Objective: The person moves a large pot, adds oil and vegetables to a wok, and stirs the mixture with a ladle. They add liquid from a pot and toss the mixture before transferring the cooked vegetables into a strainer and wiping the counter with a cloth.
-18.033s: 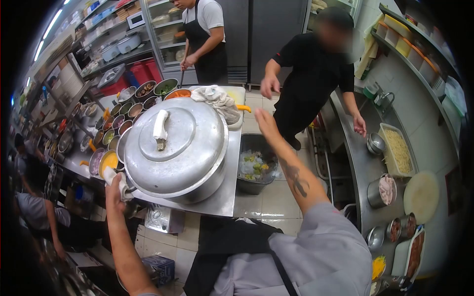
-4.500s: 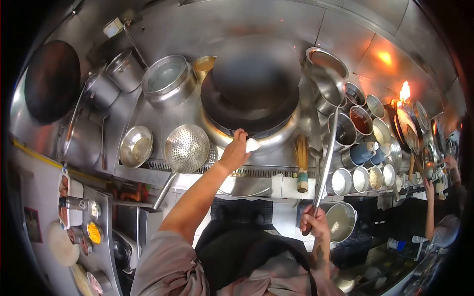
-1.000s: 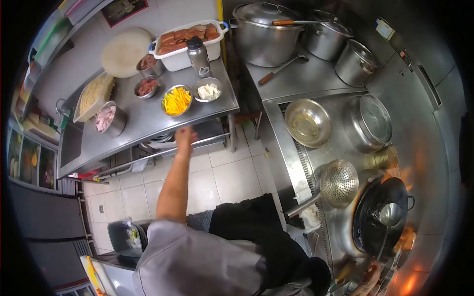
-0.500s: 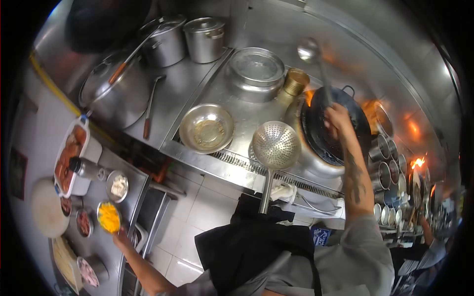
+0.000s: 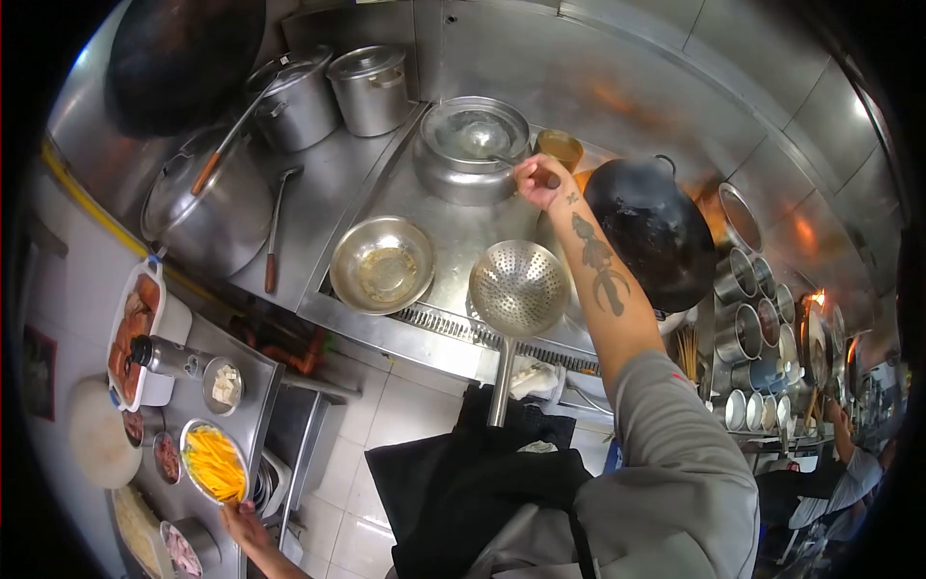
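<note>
A metal ladle (image 5: 484, 138) is held by its handle in my right hand (image 5: 540, 181), its bowl inside the round steel pot (image 5: 470, 179) at the back of the stove. My left hand (image 5: 245, 526), at the lower left, grips the rim of a bowl of yellow strips (image 5: 214, 463). The black wok (image 5: 651, 234) sits tilted over the burner, right of my right forearm. Between the wok and a shallow steel bowl (image 5: 383, 265) lies a perforated strainer (image 5: 520, 289), its handle pointing toward me.
Lidded pots (image 5: 368, 91) and a large lidded pot (image 5: 207, 207) stand at the back left. A white tub (image 5: 159, 359) and small bowls, one with white pieces (image 5: 223, 386), are on the left counter. At the far right, a co-worker's sleeve (image 5: 841, 486) shows near stacked metal containers (image 5: 738, 333).
My right hand has moved left from above the wok, bringing the ladle to the round pot. The wok now looks more tilted. The bowl of yellow strips appears larger and nearer.
</note>
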Motion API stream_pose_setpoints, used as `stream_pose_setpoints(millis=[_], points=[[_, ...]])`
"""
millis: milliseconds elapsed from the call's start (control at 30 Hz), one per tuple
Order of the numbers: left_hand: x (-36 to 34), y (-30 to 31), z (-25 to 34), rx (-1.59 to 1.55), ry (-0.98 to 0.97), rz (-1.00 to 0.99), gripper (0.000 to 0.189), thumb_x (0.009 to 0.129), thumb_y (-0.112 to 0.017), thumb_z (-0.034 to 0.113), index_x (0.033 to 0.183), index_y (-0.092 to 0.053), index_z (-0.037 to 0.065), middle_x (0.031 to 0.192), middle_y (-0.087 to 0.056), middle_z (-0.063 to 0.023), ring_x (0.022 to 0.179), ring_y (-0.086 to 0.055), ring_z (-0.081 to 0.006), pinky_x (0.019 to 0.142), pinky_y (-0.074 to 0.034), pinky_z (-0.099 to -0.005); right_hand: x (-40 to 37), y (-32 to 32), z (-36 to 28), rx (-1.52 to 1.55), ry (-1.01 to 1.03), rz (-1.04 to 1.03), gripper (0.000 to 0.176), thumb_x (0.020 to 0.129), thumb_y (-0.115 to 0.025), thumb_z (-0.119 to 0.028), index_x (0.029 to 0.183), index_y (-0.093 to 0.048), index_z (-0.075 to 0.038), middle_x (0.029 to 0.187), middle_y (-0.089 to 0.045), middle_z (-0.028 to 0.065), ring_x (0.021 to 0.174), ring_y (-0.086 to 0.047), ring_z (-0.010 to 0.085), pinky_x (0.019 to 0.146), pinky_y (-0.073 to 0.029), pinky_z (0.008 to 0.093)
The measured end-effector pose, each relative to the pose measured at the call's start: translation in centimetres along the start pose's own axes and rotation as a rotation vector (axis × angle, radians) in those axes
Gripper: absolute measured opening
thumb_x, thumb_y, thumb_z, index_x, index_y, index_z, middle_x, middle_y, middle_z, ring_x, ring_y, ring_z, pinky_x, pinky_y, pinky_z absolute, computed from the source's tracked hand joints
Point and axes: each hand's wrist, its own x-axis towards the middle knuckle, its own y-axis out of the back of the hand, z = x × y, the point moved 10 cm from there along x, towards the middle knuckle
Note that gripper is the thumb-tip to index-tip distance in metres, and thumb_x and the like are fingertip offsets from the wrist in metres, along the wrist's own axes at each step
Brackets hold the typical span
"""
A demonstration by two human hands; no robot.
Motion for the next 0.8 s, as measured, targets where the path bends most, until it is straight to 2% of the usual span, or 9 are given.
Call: stream_pose_setpoints(millis=[67, 233, 333, 367, 433, 500, 600, 767, 800], points=[[-2.2, -2.7, -0.1, -0.003, 0.024, -0.040, 0.014, 0.087, -0.055, 0.011, 0.100, -0.058, 0.006, 0.091, -0.059, -0.0024, 0.073, -0.053, -0.0103, 0.061, -0.043, -0.0227, -0.5, -0.4, -0.8, 0.192, -0.220, -0.104, 0.007, 0.081, -0.050, -0.008, 0.075, -0.048, -0.004, 0.068, -0.049, 0.0031, 0.055, -0.054, 0.0126, 0.049, -0.038, 0.0287], [-9.0, -15.4, -2.6, 0.057, 0.196, -0.258, 0.028, 0.085, -0.057, 0.009, 0.113, -0.057, 0.007, 0.095, -0.063, -0.0036, 0.073, -0.059, -0.0102, 0.055, -0.050, -0.0189, -10.5, -3.2, -4.6, 0.269, -0.101, -0.242, 0.008, 0.084, -0.046, -0.008, 0.077, -0.046, -0.003, 0.077, -0.048, 0.0045, 0.057, -0.054, 0.0107, 0.049, -0.037, 0.0259], [-13.7, -24.6, -3.9, 0.071, 0.273, -0.455, 0.032, 0.087, -0.059, 0.011, 0.118, -0.055, 0.005, 0.103, -0.065, -0.0057, 0.078, -0.064, -0.0118, 0.055, -0.054, -0.0185, -16.9, -2.1, -7.8, 0.177, -0.048, -0.229, 0.010, 0.084, -0.046, -0.007, 0.089, -0.047, 0.002, 0.077, -0.048, 0.0041, 0.056, -0.053, 0.0094, 0.049, -0.037, 0.0247], [-15.8, -28.1, -4.1, 0.050, 0.300, -0.529, 0.032, 0.088, -0.059, 0.011, 0.119, -0.055, 0.004, 0.104, -0.065, -0.0067, 0.081, -0.065, -0.0133, 0.056, -0.054, -0.0190, -19.3, -1.8, -8.5, 0.095, -0.079, -0.211, 0.021, 0.085, -0.047, -0.007, 0.101, -0.044, 0.006, 0.078, -0.050, 0.0039, 0.056, -0.053, 0.0083, 0.048, -0.036, 0.0237], [-19.3, -34.5, -4.9, 0.038, 0.301, -0.699, 0.034, 0.088, -0.060, 0.011, 0.121, -0.055, 0.004, 0.106, -0.065, -0.0070, 0.083, -0.066, -0.0146, 0.057, -0.055, -0.0204, -24.0, -0.5, -10.2, 0.014, -0.033, -0.199, 0.026, 0.085, -0.047, -0.007, 0.106, -0.042, 0.007, 0.077, -0.050, 0.0035, 0.056, -0.053, 0.0080, 0.047, -0.036, 0.0235], [-22.5, -40.3, -6.4, 0.027, 0.350, -0.812, 0.031, 0.088, -0.060, 0.010, 0.118, -0.056, 0.004, 0.105, -0.065, -0.0065, 0.084, -0.065, -0.0142, 0.060, -0.056, -0.0220, -28.7, 1.1, -11.3, -0.026, -0.024, -0.137, 0.028, 0.085, -0.048, -0.009, 0.107, -0.043, 0.007, 0.076, -0.052, 0.0024, 0.056, -0.053, 0.0079, 0.046, -0.037, 0.0238], [-28.0, -49.0, -8.1, 0.071, 0.394, -0.903, 0.021, 0.086, -0.059, 0.006, 0.106, -0.058, 0.006, 0.094, -0.063, -0.0031, 0.075, -0.061, -0.0120, 0.062, -0.057, -0.0276, -34.7, 4.5, -12.6, -0.067, 0.007, -0.085, 0.027, 0.085, -0.048, -0.010, 0.107, -0.044, 0.005, 0.076, -0.053, 0.0014, 0.056, -0.053, 0.0078, 0.046, -0.038, 0.0239], [-37.8, -63.3, -11.1, -0.007, 0.411, -1.167, 0.010, 0.088, -0.057, 0.005, 0.096, -0.053, 0.001, 0.094, -0.060, -0.0117, 0.076, -0.061, -0.0200, 0.066, -0.059, -0.0324, -41.8, 12.0, -14.0, -0.196, 0.011, 0.133, 0.028, 0.084, -0.050, -0.014, 0.106, -0.046, 0.002, 0.074, -0.054, 0.0000, 0.054, -0.051, 0.0070, 0.045, -0.036, 0.0231], [-39.6, -65.7, -11.8, -0.016, 0.401, -1.193, 0.010, 0.088, -0.055, 0.003, 0.098, -0.053, 0.000, 0.093, -0.060, -0.0122, 0.075, -0.062, -0.0211, 0.067, -0.059, -0.0332, -42.6, 13.3, -13.8, -0.202, -0.020, 0.104, 0.027, 0.084, -0.050, -0.014, 0.106, -0.046, 0.001, 0.074, -0.054, -0.0003, 0.054, -0.050, 0.0065, 0.045, -0.036, 0.0225]])
